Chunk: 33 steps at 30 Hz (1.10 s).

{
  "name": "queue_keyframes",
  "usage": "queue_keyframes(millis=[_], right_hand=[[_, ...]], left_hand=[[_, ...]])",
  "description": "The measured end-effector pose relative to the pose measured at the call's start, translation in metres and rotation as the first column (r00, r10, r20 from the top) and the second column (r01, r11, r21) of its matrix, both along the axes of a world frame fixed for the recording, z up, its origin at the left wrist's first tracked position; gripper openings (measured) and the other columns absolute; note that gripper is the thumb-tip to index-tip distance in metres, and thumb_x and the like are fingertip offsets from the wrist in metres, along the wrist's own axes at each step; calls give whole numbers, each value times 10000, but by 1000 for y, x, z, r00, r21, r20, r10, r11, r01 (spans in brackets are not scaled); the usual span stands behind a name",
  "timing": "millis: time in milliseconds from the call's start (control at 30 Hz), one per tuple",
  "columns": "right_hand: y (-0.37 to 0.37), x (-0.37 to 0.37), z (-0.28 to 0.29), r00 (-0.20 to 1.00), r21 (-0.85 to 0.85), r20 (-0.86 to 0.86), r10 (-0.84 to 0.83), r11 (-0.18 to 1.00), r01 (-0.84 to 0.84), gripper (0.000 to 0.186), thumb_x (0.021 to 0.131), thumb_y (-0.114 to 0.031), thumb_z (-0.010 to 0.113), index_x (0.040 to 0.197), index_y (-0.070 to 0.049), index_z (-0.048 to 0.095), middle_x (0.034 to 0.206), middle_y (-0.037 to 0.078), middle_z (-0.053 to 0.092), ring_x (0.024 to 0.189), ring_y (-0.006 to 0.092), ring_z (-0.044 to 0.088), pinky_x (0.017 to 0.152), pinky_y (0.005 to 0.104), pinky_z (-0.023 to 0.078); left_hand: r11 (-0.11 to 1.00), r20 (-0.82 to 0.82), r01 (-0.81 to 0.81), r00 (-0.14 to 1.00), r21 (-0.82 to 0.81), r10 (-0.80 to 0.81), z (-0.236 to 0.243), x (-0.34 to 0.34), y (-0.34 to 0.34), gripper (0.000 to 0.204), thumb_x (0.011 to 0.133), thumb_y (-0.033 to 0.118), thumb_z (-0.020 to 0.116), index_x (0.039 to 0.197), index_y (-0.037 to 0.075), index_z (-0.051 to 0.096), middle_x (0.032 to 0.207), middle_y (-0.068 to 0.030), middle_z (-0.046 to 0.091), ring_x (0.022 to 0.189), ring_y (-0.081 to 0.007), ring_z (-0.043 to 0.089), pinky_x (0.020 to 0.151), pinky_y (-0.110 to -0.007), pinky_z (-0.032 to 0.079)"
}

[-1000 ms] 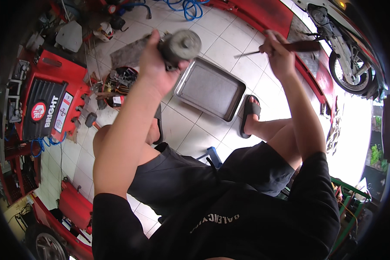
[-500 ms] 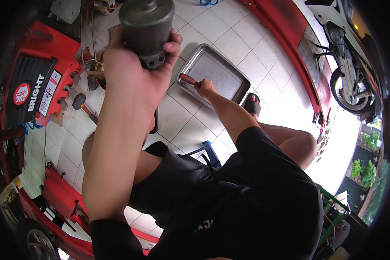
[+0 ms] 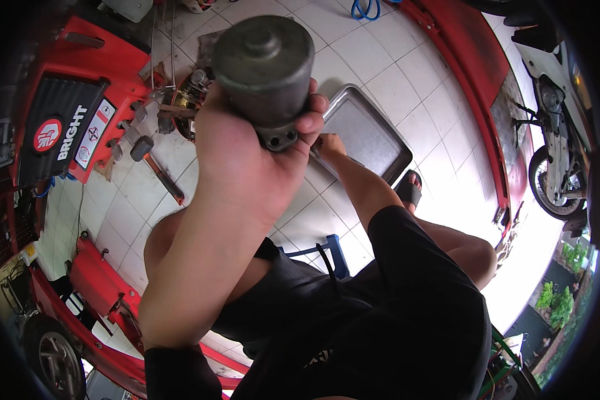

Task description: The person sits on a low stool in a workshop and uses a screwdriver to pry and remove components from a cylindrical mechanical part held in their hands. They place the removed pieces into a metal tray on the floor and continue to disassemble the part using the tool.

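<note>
My left hand (image 3: 237,150) is raised close in front of me, its fingers wrapped round a dark grey metal cylinder (image 3: 267,77). The cylinder stands nearly upright, with a raised round boss on top and small holes in its narrower lower end. Lower and farther off, my right hand (image 3: 332,148) is closed over the near left part of a shallow metal tray (image 3: 370,133) on the floor. In the earlier frame a reddish-brown tool handle sticks out of this fist; now my left hand hides it, and the tool's kind cannot be told.
A hammer (image 3: 159,172) lies on the tiles at left, near a red machine (image 3: 60,40) and a cluster of metal parts (image 3: 192,93). A blue stand (image 3: 338,257) is under me. A red beam (image 3: 473,87) and a motorcycle (image 3: 553,147) occupy the right. A blue hose (image 3: 365,9) lies far off.
The whole scene has shifted right and down in the view. The cylinder and my left hand sit lower and farther right, now covering the tool handle and the tray's left corner.
</note>
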State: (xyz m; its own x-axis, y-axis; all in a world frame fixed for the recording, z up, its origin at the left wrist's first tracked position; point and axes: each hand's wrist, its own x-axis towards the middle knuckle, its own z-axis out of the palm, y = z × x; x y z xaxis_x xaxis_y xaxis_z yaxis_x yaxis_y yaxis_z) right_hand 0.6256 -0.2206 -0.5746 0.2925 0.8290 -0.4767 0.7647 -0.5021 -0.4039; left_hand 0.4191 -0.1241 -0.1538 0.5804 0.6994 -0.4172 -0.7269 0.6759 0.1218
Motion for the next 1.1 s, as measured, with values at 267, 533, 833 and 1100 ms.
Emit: queue_keyframes(millis=[267,533,833,1100], right_hand=[[-20,16,14,996,15,38,-80,997,79,223,899,-252,613,983,-91,742,1002,203,715,980,404,677,849,497,544],[-56,62,73,933,293,-185,-310,888,354,302,751,-278,748,975,-75,754,896,180,732,885,328,718,797,413,551],[-62,72,352,447,108,-882,-151,858,502,194,930,-96,683,1086,19,675,775,-2,592,572,54,396,515,246,332],[-90,29,418,539,398,-839,72,758,517,225,941,-16,680,1158,28,638,705,-42,516,562,39,385,504,241,278]], left_hand=[[996,-86,58,995,70,-52,6,22,-3,519,1065,464,302,1210,39,564,1003,-141,652,835,-323,655,697,-373,527],[985,-3,77,997,152,-77,19,38,-24,456,981,310,401,1212,-27,602,1058,-166,647,1072,-346,608,936,-378,553],[977,-44,79,996,197,-71,17,68,-38,540,1045,423,334,1252,-24,555,1136,-191,625,1084,-367,623,952,-409,550],[977,-168,180,973,118,-159,0,107,-64,656,1078,517,205,1311,-17,506,1224,-209,613,1124,-342,633,989,-438,535]])
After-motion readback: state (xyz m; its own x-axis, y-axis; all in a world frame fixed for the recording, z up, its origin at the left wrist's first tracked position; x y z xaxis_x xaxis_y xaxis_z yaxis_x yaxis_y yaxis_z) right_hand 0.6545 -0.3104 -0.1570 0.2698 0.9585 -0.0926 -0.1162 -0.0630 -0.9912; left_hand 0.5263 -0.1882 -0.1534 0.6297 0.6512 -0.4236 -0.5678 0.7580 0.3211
